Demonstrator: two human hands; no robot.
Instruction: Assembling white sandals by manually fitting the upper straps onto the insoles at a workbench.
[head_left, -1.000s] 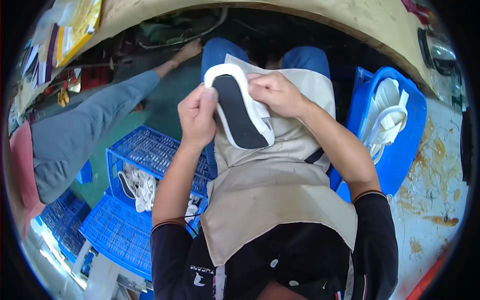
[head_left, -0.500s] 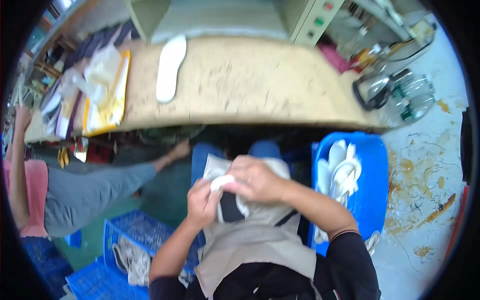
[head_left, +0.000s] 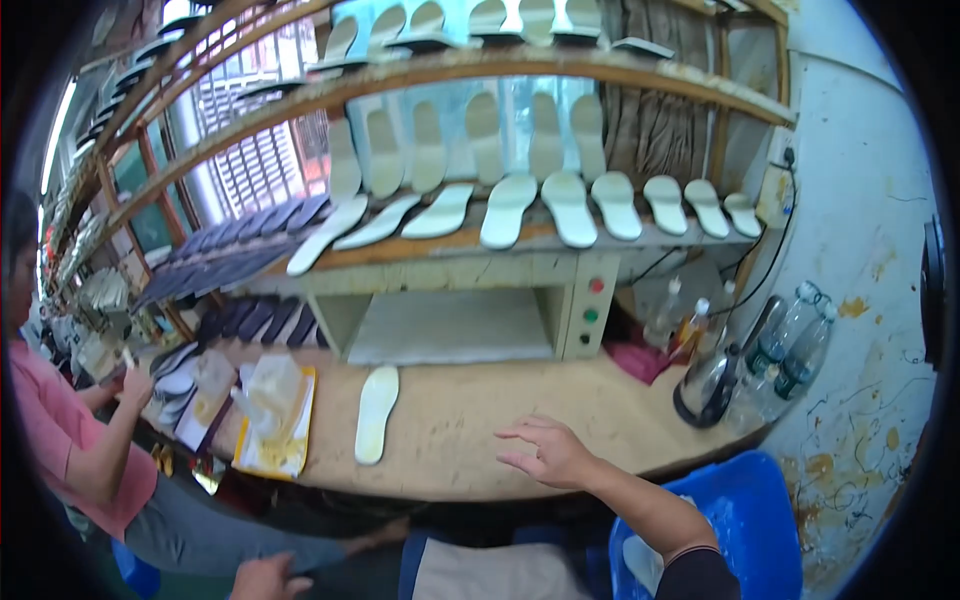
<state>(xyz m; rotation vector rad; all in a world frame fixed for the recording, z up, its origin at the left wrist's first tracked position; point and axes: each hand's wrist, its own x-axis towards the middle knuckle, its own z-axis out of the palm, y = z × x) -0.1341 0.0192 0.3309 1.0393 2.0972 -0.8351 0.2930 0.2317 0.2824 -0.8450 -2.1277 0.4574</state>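
Note:
My right hand (head_left: 548, 455) reaches out over the worktable (head_left: 440, 465), fingers apart and nothing in them. To its left lies a white insole (head_left: 377, 415), flat on the tabletop and not touched. My left hand (head_left: 268, 578) is low at the bottom edge, beside my apron (head_left: 490, 572); the frame cuts it off, so its grip and anything in it are hidden.
Behind the table stands an open-fronted press box (head_left: 455, 325) with buttons. Shelves above carry rows of insoles (head_left: 510, 210). Bottles (head_left: 800, 355) stand right, above a blue bin (head_left: 770, 510). A glue container (head_left: 272, 395) sits left, near a co-worker (head_left: 95, 430) in pink.
The view has tilted up toward the shelves. My hands have parted from the small white piece they held over my lap; the right one has moved forward over the table, the left one down and left.

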